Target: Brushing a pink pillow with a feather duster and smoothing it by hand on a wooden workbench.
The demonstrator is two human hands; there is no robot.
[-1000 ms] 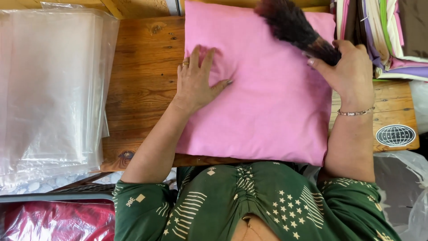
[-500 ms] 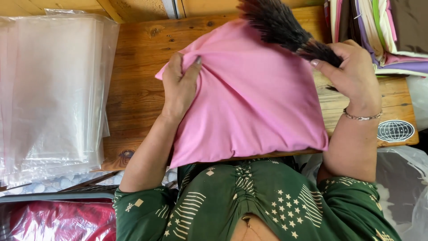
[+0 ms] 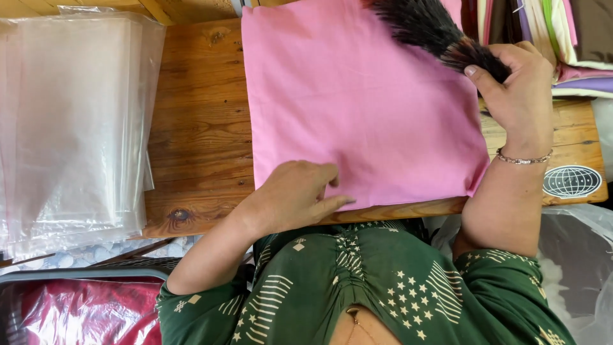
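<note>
Flat square pink fabric cushion cover (image 3: 357, 108) lay on the wooden plank surface (image 3: 198, 128), left hand (image 3: 297, 195) pressed on its near edge with fingers loosely spread, right hand (image 3: 517, 89) at its far right corner, fingers wrapped around a dark bristled feather duster (image 3: 434, 32), stack of clear plastic bags (image 3: 70, 121) left of the cover.

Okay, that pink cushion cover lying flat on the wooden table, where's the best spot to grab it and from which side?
Probably the near edge of the pink cushion cover, from the person's side: it overhangs the wooden table slightly, so fingers can slip under. The left hand already rests there.
</note>
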